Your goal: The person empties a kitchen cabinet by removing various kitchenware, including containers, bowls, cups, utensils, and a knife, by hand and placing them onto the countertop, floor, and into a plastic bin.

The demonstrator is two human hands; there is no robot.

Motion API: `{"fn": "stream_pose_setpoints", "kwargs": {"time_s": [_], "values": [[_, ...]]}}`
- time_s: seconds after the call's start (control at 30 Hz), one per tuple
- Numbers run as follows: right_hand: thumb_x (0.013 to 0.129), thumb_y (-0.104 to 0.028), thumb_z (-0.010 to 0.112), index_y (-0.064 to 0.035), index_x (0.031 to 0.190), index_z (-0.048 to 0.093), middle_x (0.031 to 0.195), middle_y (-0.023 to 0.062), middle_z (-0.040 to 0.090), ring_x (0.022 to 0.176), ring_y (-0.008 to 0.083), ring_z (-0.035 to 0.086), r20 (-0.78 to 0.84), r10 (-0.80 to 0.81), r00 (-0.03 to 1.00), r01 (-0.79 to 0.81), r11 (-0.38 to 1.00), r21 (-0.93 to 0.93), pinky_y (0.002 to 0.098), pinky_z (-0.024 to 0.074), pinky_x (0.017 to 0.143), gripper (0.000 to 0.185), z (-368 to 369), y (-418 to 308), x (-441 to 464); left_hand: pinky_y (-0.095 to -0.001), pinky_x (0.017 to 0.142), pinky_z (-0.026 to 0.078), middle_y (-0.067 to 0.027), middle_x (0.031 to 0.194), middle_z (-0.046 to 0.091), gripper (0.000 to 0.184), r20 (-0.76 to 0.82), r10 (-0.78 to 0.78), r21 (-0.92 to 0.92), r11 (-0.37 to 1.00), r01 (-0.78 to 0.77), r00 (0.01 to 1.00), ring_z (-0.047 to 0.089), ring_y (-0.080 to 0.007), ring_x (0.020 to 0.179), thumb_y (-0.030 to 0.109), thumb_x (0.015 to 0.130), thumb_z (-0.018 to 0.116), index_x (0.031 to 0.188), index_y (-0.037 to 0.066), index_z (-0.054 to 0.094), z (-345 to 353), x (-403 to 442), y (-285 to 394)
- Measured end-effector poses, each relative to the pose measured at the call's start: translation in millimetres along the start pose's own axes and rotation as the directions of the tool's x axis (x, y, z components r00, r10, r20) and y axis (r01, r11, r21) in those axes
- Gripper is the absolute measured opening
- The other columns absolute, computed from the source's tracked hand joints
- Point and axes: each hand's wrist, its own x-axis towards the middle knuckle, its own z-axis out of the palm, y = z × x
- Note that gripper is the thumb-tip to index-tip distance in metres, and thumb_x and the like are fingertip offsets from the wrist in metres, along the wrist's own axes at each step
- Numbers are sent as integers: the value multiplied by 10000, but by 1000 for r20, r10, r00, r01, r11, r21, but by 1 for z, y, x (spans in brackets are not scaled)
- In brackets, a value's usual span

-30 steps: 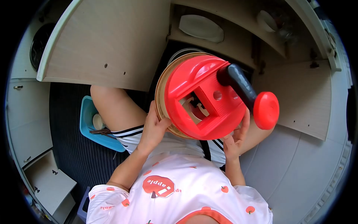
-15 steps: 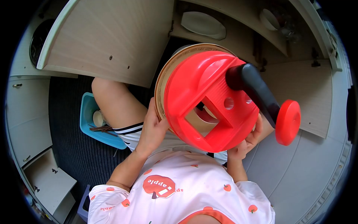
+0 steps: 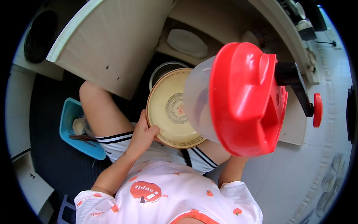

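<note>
My left hand [image 3: 143, 131] grips the near left rim of a cream plate [image 3: 166, 123] with a brown edge and a patterned centre, thumb on top. To its right, a hand-crank food processor [image 3: 238, 100] is held up and tilted sideways. It has a translucent bowl [image 3: 197, 100], a red lid with a feed opening, and a black crank [image 3: 298, 82] with a red knob. My right forearm [image 3: 232, 168] reaches up behind it; the right hand itself is hidden, but the food processor rests on that side. The bowl covers the plate's right part.
An open cabinet door [image 3: 115, 48] stands at the left. Inside the cabinet lies a white oval dish [image 3: 187, 43]. A metal pot [image 3: 158, 71] shows behind the plate. A blue bin [image 3: 84, 146] stands beside my leg, and several dishes [image 3: 330, 183] are on the floor at far right.
The food processor has moved right, off the plate, and tipped so its bowl shows. The plate's face and the metal pot have come into view. My left hand still holds the plate.
</note>
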Motion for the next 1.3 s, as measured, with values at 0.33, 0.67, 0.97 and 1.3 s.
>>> {"fn": "stream_pose_setpoints", "kwargs": {"time_s": [0.33, 0.67, 0.97, 1.3], "values": [[859, -215, 540, 38, 1218, 461, 1204, 176, 516, 1122, 307, 495, 47, -35, 998, 2, 820, 572, 438, 453, 922, 446, -30, -50, 99, -338, 834, 449, -214, 982, 568, 448, -46, 149, 76, 986, -146, 988, 582, -303, 933, 84, 678, 502, 1097, -59, 437, -1, 16, -24], [904, -208, 431, -63, 920, 561, 636, -24, 473, 453, 56, 379, 139, -74, 988, -15, 836, 548, 178, 318, 362, 195, 3, -111, 151, -317, 702, 526, -196, 991, 557, 443, -14, 116, 31, 993, -116, 993, 603, -279, 876, 65, 658, 494, 1075, -69, 426, -10, 14, -24], [876, -141, 410, -102, 691, 439, 585, -26, 355, 439, 68, 275, 253, -102, 962, -60, 826, 560, 211, 221, 384, 192, 18, -146, 202, -346, 525, 585, -212, 963, 559, 439, 2, 146, 41, 988, -146, 989, 643, -299, 777, 17, 640, 494, 1061, -62, 402, -15, 23, -31], [839, -99, 524, 11, 1256, 422, 624, -24, 288, 501, 58, 257, 120, -237, 964, 174, 905, 388, 216, 216, 436, 443, 53, -153, 244, -380, 519, 597, -209, 989, 537, 455, 48, -37, -110, 993, 42, 998, 642, -302, 774, -6, 653, 495, 1086, -74, 374, -21, 23, -30]]}}
